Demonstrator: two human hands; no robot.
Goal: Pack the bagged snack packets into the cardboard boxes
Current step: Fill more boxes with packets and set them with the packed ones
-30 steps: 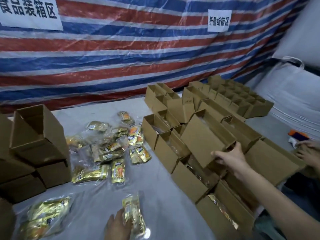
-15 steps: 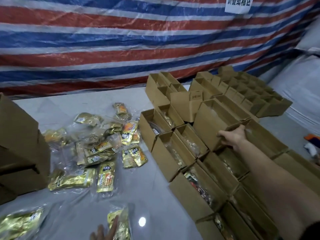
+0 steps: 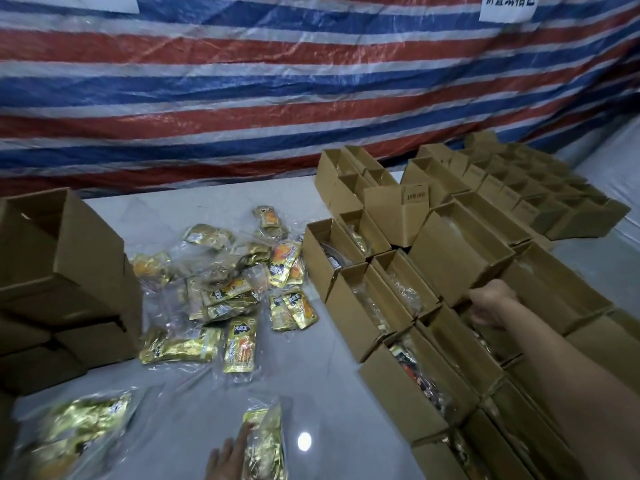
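Lying at the near edge, one bagged packet (image 3: pixel 265 441) runs its long axis near-to-far beside the left hand (image 3: pixel 228 457), whose straight fingers (image 3: pixel 242 439) rest against it. To its far right the right hand (image 3: pixel 491 303) curls round the near rim of one tilted cardboard box (image 3: pixel 457 251), so the left hand is much the nearer carrier. Two hands, one raised box; the loose pile (image 3: pixel 225 299) overlaps too much to count
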